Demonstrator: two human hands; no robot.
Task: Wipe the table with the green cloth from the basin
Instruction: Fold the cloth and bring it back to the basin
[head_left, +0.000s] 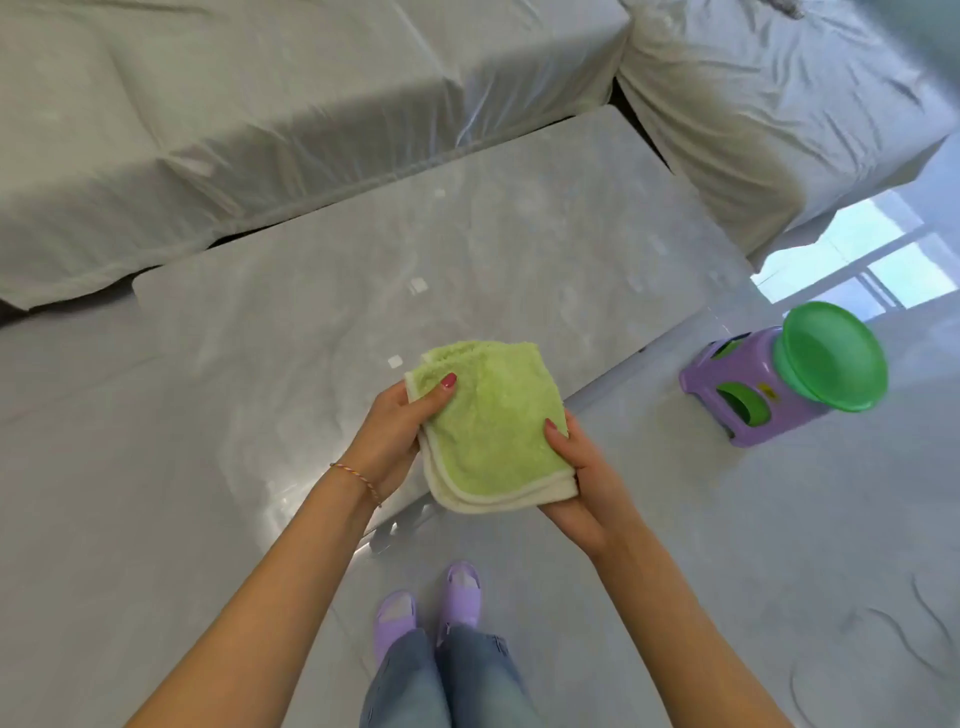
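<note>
A folded green cloth (488, 426) with a cream edge is held in front of me, above the near edge of the grey marble table (415, 249). My left hand (397, 434) grips its left side, thumb on top. My right hand (582, 483) holds its right lower corner from beneath, thumb on the top face. The green basin (831, 356) stands on a purple stool (748, 384) on the floor to the right of the table.
Sofas draped in white sheets (260, 130) run along the table's far side and the right (779, 104). The glossy grey floor (779, 519) surrounds the table. My feet in purple slippers (431, 608) stand by the table's near corner.
</note>
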